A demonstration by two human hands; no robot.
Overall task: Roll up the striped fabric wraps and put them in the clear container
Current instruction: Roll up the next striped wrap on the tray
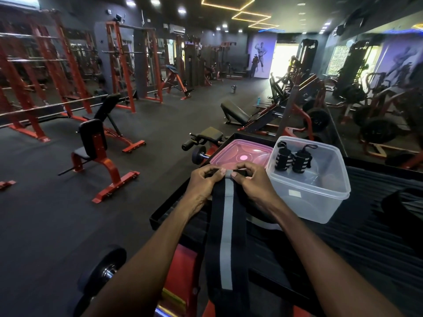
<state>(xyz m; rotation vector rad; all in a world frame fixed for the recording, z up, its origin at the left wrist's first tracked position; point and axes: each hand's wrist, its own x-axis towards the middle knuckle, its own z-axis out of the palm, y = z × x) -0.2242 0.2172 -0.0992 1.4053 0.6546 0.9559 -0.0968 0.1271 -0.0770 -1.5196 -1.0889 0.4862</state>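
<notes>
Left hand [203, 179]: grip closed on the far end of the striped wrap [225, 227], fingers curled over its top edge, thumb on the near face.

Right hand [248, 179]: grip likewise pinching the same far end, thumb tip beside the left thumb, the two hands nearly touching at the grey stripe.

Striped wrap: black fabric band with one grey centre stripe; unrolled; runs from the two hands back toward the person, hanging down over the near edge of the worktop [343, 243]. Only its far end is folded under the fingers.

Clear container [309, 191]: translucent plastic tub, lid off, standing on the worktop just right of the right hand.

Rolled wraps [291, 160]: two, black with pale stripes, upright side by side in the far left corner of the clear container, loop ends up.

Pink lid [238, 154]: translucent, lying flat on the worktop beyond the hands, touching or just beside the container's left wall.

Dark fabric [402, 207]: heap on the worktop at far right; kind unclear.

Surroundings: gym floor, red-framed benches [100, 154] to the left.
</notes>
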